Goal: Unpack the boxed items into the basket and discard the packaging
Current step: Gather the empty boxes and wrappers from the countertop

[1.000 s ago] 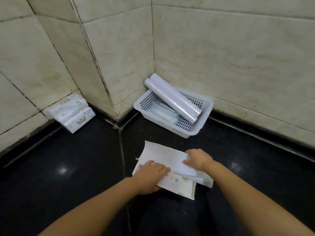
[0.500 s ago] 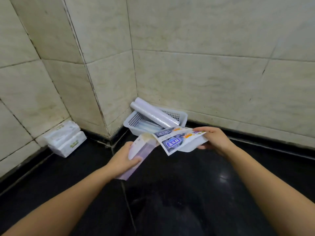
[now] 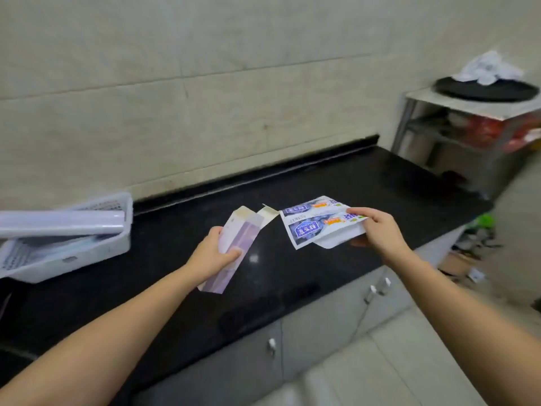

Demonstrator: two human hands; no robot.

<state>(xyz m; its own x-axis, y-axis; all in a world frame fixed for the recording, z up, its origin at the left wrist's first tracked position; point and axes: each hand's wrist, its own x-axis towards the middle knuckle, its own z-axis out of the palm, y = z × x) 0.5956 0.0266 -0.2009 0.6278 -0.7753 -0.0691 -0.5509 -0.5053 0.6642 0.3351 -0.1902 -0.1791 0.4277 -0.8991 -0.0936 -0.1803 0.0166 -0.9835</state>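
Observation:
My left hand (image 3: 213, 254) grips a long empty white-and-purple box (image 3: 234, 244), its end flap open, above the black counter (image 3: 336, 183). My right hand (image 3: 377, 231) holds flattened white-and-blue printed packaging (image 3: 310, 222) at about the same height. At the far left stands the white perforated basket (image 3: 96, 253). A white roll (image 3: 61, 222) lies across its rim, and flat packets sit lower inside it.
Grey cabinet doors (image 3: 322, 326) with small handles run under the counter. At the right a metal shelf (image 3: 468, 106) carries a black pan with white cloth on it. Clutter lies on the tiled floor (image 3: 480, 259) beyond the counter's end.
Both hands lifted the box and the printed packaging off the counter. My view swung right, so the basket slid from the centre to the left edge and the shelf came into sight.

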